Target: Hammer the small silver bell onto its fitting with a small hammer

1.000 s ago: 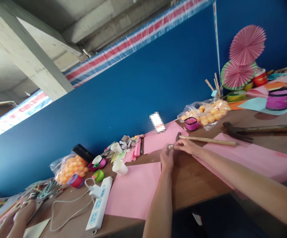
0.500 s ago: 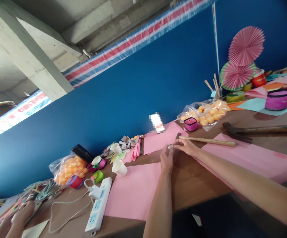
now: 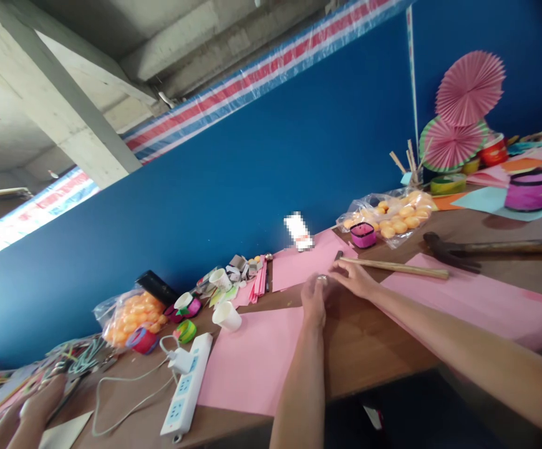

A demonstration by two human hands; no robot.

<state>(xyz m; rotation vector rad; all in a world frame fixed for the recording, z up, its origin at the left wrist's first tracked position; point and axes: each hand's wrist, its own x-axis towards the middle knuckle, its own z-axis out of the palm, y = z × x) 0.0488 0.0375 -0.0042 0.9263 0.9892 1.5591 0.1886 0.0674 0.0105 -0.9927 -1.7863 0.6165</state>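
Note:
My left hand (image 3: 314,305) pinches a small shiny silver round piece (image 3: 322,278) between thumb and fingertips, just above the brown table. Its exact kind is too small to make out. My right hand (image 3: 353,279) is close by on the right, fingers loosely bent and apart, with a narrow gap to the silver piece; I see nothing in it. Right behind that hand lies a small hammer (image 3: 399,268) with a wooden handle. A pink sheet (image 3: 252,362) lies left of my left hand, and another pink sheet (image 3: 294,268) lies beyond both hands.
A white power strip (image 3: 188,386) with a plugged-in charger and a paper cup (image 3: 227,317) stand at left. A bigger hammer (image 3: 499,247), a bag of orange balls (image 3: 399,218) and a small pink basket (image 3: 363,235) are at right. Another person's hands (image 3: 41,399) work at far left.
My right hand has drawn slightly right, away from the silver piece. My left hand keeps hold of it, its fingers shifted a little.

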